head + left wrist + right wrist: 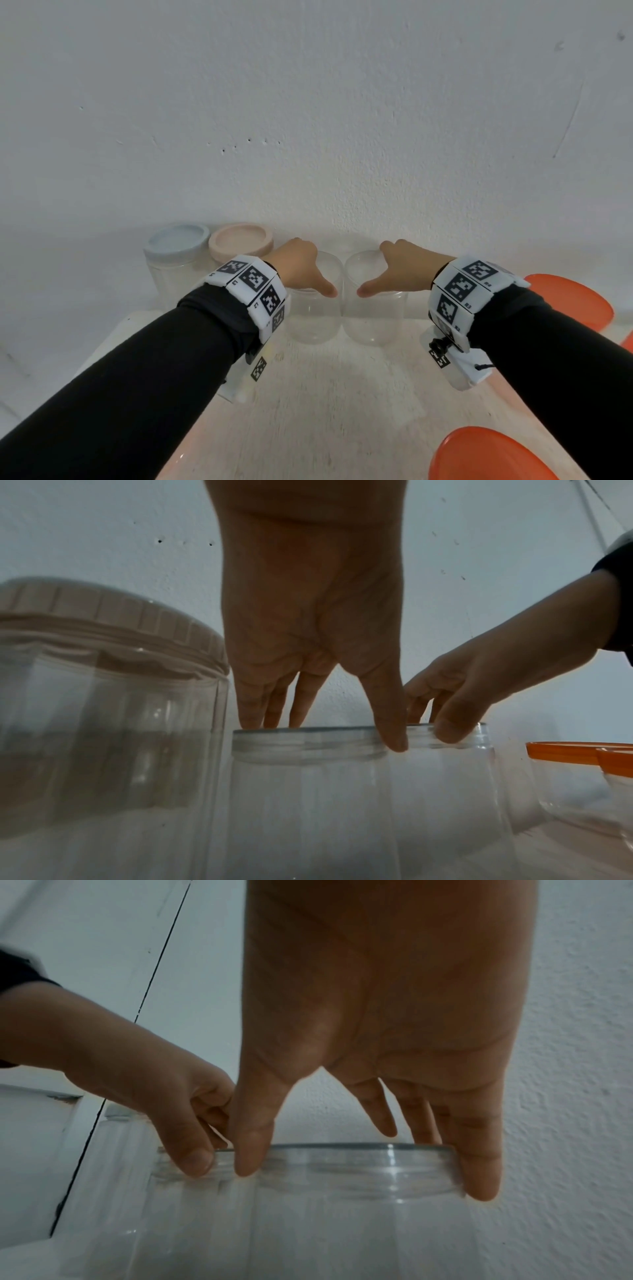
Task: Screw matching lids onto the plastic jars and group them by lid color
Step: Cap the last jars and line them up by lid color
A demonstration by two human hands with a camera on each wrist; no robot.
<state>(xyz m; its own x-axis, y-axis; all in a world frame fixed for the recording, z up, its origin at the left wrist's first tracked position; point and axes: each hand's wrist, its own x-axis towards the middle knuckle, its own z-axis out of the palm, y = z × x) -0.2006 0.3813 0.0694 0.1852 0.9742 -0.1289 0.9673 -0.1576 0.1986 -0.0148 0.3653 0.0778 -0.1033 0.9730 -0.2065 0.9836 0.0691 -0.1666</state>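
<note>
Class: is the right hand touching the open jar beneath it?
Touching. The right wrist view shows the right hand with thumb and fingers pressed against the open jar's rim.

Pale, lightly speckled table [342, 411] set against a white wall. At 11 o'clock, standing upright: clear jar with blue lid [176, 260], touching clear jar with beige lid [240, 241] just beside it. At 12 o'clock, two open clear jars side by side, left one [313, 318] and right one [375, 318], nearly touching. At 2 o'clock and 5 o'clock, orange-lidded jars [568, 301] [486, 455], partly cut off.
</note>
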